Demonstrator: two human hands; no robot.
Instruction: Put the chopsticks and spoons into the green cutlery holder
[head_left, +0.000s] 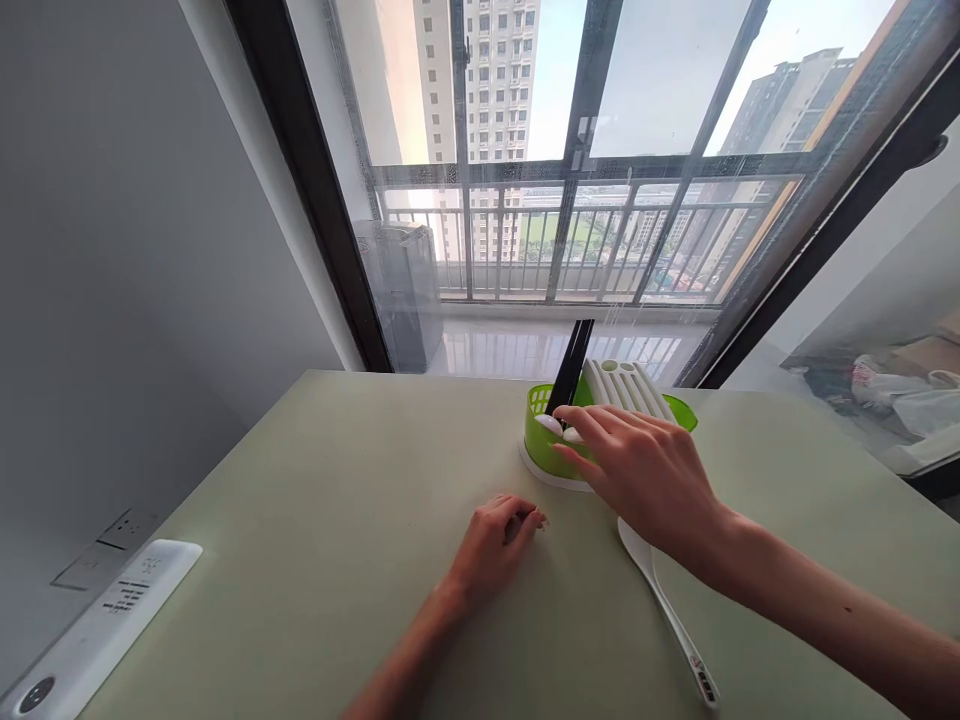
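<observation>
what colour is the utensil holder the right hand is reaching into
Lime green with a white base, seen in the head view beside the right hand.
</observation>
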